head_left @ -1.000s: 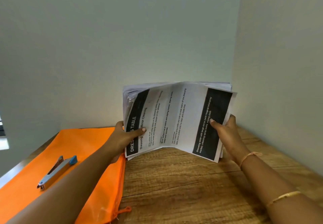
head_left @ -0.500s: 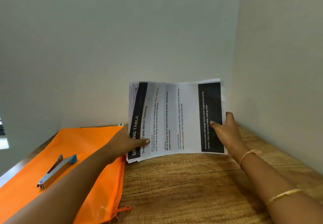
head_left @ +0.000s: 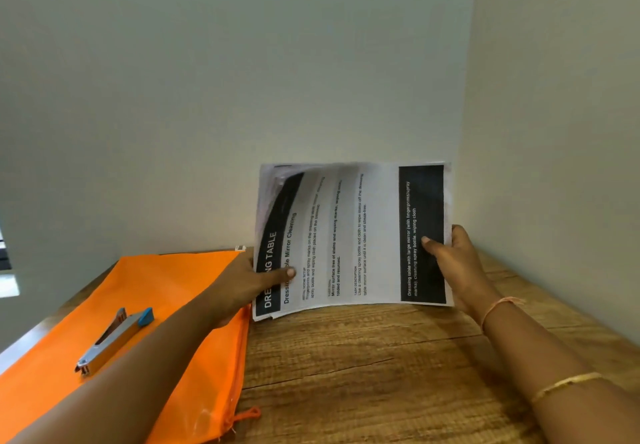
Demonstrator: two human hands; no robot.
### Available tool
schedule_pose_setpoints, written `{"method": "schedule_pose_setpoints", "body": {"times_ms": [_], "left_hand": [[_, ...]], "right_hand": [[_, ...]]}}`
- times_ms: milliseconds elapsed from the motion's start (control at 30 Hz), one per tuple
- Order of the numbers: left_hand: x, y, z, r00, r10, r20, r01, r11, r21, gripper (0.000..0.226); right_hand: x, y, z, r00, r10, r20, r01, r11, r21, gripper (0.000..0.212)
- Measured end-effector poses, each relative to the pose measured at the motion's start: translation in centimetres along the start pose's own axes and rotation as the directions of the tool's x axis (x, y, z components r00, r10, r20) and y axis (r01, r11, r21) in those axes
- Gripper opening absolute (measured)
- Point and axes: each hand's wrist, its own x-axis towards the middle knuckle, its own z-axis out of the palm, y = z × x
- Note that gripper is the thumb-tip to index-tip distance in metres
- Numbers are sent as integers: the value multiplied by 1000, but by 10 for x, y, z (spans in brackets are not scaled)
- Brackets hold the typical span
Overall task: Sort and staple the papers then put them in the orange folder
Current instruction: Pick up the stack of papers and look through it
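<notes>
Wood-grain table (head_left: 381, 374), matt paper stack (head_left: 346, 235)

Stapler (head_left: 114, 339) on folder (head_left: 166, 291), left of papers (head_left: 353, 235).

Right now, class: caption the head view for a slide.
Left hand and right hand hold the papers upright over the table, beside the orange folder bearing a stapler.

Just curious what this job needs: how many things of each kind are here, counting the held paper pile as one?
Stack of white printed papers: 1
Orange fabric zip folder: 1
Grey metal stapler with blue end: 1
Total: 3
</notes>
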Motion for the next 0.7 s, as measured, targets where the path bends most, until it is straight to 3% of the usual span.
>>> {"method": "schedule_pose_setpoints", "body": {"times_ms": [67, 133, 267, 467, 600, 700], "left_hand": [[1, 1, 5, 996, 31, -79, -29, 999, 34, 30], [1, 2, 5, 991, 70, -113, -68, 997, 23, 21], [-4, -4, 7, 999, 26, -28, -22, 991, 132, 28], [-1, -4, 6, 994, 19, -112, 3, 980, 197, 22], [-2, -6, 11, 997, 41, -61, -4, 858, 514, 17], [-1, -10, 10, 989, 89, -116, -15, 852, 523, 17]], "right_hand": [[2, -2, -1, 1000, -13, -27, 13, 1000, 7, 16], [4, -3, -2, 999, -21, -35, 22, 999, 31, 15], [3, 4, -1, 998, 62, -5, -62, 998, 7, 14], [1, -3, 1, 1000, -8, -5, 9, 998, 61, 10], [-1, 4, 1, 998, 55, 13, -55, 998, -34, 9], [-1, 1, 3, 1000, 4, 10, -3, 999, -34, 8]]}}
